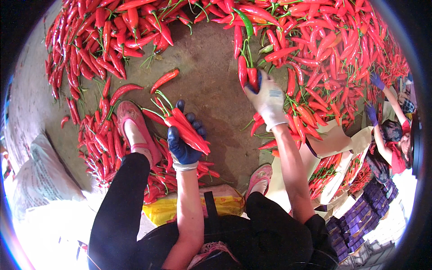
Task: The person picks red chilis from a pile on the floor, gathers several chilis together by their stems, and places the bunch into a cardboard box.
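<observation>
My left hand (pixel 185 141), in a white glove with a dark blue coated palm, is closed around several red chili peppers (pixel 180 122). Their green stems point up and away from me. Farther off on the right, my right hand (pixel 266 96) wears a matching glove and grips a couple of red chili peppers (pixel 243 71), stems pointing away. The glove hides their lower ends. Just beyond them a green chili pepper (pixel 245 22) lies at the edge of the large heap of red chilies (pixel 324 40).
Another chili heap (pixel 112 36) lies far left, and a smaller pile (pixel 101 139) surrounds my left shoe (pixel 135 126). A white sack (pixel 47 166) stands at left. On the right are paper-lined chili boxes (pixel 325 171), stacked purple cartons (pixel 360 222) and a co-worker's gloved hands (pixel 371 114).
</observation>
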Tool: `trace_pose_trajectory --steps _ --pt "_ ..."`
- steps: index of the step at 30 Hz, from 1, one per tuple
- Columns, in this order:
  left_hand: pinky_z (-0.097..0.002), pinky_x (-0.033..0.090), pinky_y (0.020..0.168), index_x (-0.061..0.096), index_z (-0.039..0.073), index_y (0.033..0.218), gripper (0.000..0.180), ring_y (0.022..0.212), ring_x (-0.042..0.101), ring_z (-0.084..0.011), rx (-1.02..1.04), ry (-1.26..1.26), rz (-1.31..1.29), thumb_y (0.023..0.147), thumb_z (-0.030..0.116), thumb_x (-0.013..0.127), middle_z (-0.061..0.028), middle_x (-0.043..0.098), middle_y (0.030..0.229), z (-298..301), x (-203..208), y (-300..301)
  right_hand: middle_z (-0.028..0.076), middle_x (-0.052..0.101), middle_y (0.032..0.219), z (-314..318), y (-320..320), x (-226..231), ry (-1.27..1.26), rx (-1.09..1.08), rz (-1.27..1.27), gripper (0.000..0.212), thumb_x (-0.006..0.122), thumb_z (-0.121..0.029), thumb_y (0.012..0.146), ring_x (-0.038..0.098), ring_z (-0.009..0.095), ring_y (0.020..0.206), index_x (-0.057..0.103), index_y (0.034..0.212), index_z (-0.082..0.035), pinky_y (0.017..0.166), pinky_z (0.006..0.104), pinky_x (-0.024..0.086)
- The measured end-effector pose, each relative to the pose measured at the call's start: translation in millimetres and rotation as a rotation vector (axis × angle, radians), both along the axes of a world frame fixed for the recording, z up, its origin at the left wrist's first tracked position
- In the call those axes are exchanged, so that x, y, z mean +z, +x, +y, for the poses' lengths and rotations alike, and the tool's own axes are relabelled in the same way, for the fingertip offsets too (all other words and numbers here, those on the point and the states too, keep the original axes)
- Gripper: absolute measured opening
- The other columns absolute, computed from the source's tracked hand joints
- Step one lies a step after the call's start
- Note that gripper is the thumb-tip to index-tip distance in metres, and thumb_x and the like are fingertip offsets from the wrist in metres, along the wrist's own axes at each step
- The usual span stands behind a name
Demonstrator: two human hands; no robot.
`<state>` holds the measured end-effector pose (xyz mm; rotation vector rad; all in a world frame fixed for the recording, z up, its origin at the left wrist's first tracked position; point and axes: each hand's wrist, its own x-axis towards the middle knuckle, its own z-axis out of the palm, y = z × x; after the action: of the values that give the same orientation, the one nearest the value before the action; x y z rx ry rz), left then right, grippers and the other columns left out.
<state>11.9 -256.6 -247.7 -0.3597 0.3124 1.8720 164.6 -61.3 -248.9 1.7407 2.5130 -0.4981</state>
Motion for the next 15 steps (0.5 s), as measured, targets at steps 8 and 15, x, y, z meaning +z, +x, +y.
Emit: trace_pose_trajectory --steps 8,15 --pt "-0.0369 0.050 0.082 0.026 0.013 0.144 0.074 0.091 0.057 -0.0205 0.009 -0.027 0.018 0.084 0.030 0.065 -0.0084 0.056 0.109 -5.9 -4.2 -7.8 0.003 0.064 0.085 -29.5 14.0 -24.1 -0.709 -0.623 1.127 0.020 0.065 -0.008 0.083 0.060 0.010 0.073 0.060 0.101 -0.001 0.066 0.0266 0.049" --pt "-0.0351 0.047 0.077 0.025 0.013 0.144 0.079 0.086 0.052 -0.0193 0.035 -0.010 -0.015 0.081 0.032 0.069 -0.0066 0.054 0.104 -4.1 1.7 -4.7 0.019 0.065 0.086 -32.4 -17.1 -22.6 -0.145 -0.122 0.331 0.041 0.069 -0.033 0.079 0.063 0.036 0.074 0.056 0.105 -0.004 0.065 0.0416 0.050"
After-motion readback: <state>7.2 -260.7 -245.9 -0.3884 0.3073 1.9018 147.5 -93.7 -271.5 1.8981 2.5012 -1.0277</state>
